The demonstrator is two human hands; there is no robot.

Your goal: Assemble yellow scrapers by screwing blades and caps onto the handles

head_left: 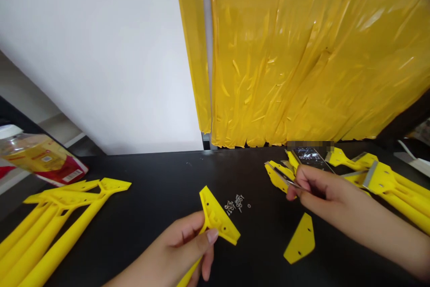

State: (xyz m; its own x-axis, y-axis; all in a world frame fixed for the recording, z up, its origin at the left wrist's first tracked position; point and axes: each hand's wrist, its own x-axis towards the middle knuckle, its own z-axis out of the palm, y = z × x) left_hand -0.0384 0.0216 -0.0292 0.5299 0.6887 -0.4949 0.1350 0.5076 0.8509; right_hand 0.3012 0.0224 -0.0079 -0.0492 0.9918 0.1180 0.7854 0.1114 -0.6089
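Note:
My left hand [188,242] is closed round the handle of a yellow plastic scraper body [218,217], its wide holed head turned up. My right hand [312,184] pinches a thin metal piece [285,176], seen nearly edge-on, so I cannot tell its exact kind. Just beyond those fingers lie yellow plates [277,177], partly covered by it. A loose yellow cover plate [301,240] with two holes rests on the black table below my right hand. Small screws and nuts [237,204] are scattered between my hands.
Several yellow scraper handles [63,215] lie at left, near a tilted bottle [43,157] with a white cap. Scrapers with metal blades [383,179] are piled at right, by a phone [307,155]. Behind the black table [161,179] hang yellow plastic sheeting [302,54] and a white panel [110,54].

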